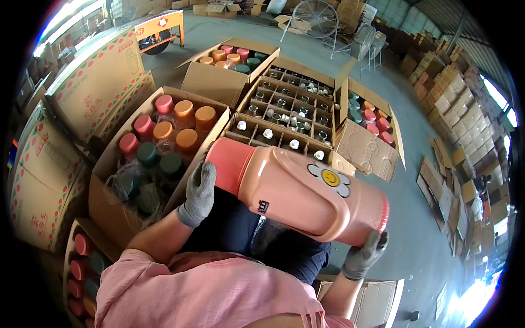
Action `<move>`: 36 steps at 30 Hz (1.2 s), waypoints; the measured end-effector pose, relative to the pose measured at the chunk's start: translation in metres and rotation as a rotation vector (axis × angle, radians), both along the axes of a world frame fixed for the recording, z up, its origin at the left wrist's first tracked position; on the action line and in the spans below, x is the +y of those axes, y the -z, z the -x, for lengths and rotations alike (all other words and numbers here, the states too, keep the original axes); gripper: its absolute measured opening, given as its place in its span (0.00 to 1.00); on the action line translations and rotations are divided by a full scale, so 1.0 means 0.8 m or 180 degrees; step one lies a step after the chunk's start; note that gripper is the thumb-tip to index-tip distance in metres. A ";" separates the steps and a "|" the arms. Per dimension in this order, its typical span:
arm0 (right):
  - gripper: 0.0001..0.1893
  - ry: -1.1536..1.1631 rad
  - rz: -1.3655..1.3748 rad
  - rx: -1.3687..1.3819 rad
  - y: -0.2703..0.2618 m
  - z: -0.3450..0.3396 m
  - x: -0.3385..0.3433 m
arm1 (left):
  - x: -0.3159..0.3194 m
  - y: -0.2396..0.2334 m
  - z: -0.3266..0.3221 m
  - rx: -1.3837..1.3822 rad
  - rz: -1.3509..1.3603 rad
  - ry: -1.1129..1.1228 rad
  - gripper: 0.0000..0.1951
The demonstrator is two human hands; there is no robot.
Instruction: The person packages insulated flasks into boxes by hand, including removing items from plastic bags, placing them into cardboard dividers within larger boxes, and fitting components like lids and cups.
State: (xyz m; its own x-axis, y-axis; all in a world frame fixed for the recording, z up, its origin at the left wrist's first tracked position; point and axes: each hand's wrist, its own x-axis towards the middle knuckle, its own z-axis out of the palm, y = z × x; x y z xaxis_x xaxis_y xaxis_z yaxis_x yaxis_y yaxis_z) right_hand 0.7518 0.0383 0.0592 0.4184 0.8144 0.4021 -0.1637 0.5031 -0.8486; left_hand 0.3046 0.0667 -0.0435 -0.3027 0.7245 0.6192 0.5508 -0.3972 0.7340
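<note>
A large pink plastic vacuum flask point(266, 180) with a moulded handle and a smiling daisy picture lies sideways across my lap, held up between my hands. My left hand point(199, 192), in a grey work glove, grips its red-pink cap end. My right hand point(365, 254), gloved too, holds the ribbed base at the right. Beyond the flask, a divided carton point(287, 88) holds silvery bottle necks and loose white stoppers; white stoppers point(268, 133) also stand in its nearer cells. Left of me, an open carton point(107, 168) contains flasks with pink, orange and green caps, some in clear plastic.
More open cartons of capped flasks stand at the back point(197, 74), right point(367, 141) and lower left. Printed cartons point(98, 82) lean at the left. Flattened cardboard point(443, 192) lies on the floor at right. Fans point(315, 18) and an orange cart point(164, 26) stand farther off.
</note>
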 end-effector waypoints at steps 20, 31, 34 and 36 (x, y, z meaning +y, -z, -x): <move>0.21 -0.1237 0.1126 -0.0829 -0.150 0.056 0.155 | -0.058 -0.111 0.042 -0.0747 -0.0352 0.1999 0.24; 0.31 -0.0839 0.1348 -0.4314 -0.056 0.276 0.259 | 0.007 -0.086 0.032 0.1251 0.3070 0.4391 0.17; 0.34 -0.0428 0.0853 -0.4625 -0.040 0.302 0.244 | 0.105 -0.102 0.051 0.0089 0.1668 0.2067 0.15; 0.34 -0.0429 0.0453 -0.4581 -0.053 0.315 0.230 | 0.155 -0.148 0.036 -0.1454 0.0817 0.1681 0.16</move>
State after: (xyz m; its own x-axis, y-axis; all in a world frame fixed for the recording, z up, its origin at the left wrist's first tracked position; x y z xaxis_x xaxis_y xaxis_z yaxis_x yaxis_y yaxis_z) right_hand 0.4994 0.2221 0.1019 -0.3512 0.8822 0.3136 0.8178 0.4521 -0.3561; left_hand 0.2761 0.1911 0.0745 -0.0609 0.9498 0.3069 -0.0481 -0.3099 0.9495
